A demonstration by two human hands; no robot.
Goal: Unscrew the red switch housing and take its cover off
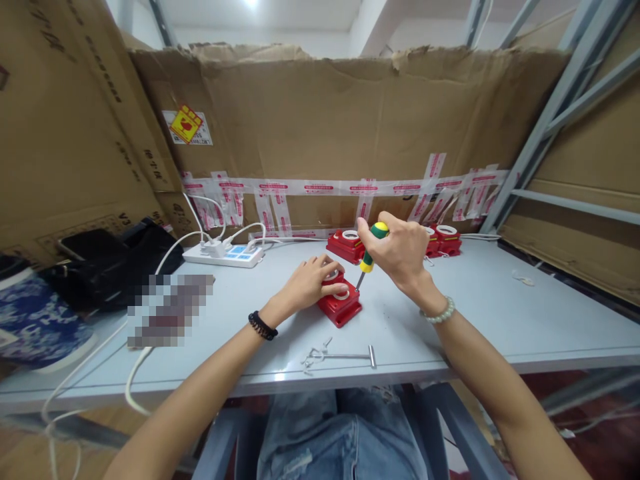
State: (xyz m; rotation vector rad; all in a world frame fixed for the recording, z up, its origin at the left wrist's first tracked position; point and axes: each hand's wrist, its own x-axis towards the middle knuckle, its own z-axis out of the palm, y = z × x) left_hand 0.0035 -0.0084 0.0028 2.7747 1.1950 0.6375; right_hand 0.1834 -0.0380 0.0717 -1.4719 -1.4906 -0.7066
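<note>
Head view: right hand (400, 250) wrapped round a screwdriver (369, 257); left hand (314, 283) loosely curled, holding the near red housing (342, 311), probably light, stiff plastic, best gripped by its sides.

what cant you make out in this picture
All in the head view:
Front red box: top partly covered by the left hand.
Screwdriver: tip too small to tell whether it meets a screw.
Back-right red boxes: partly hidden by the right hand.
Flat object at left: pixelated.
Blue-patterned container: cut off by the left edge.
</note>
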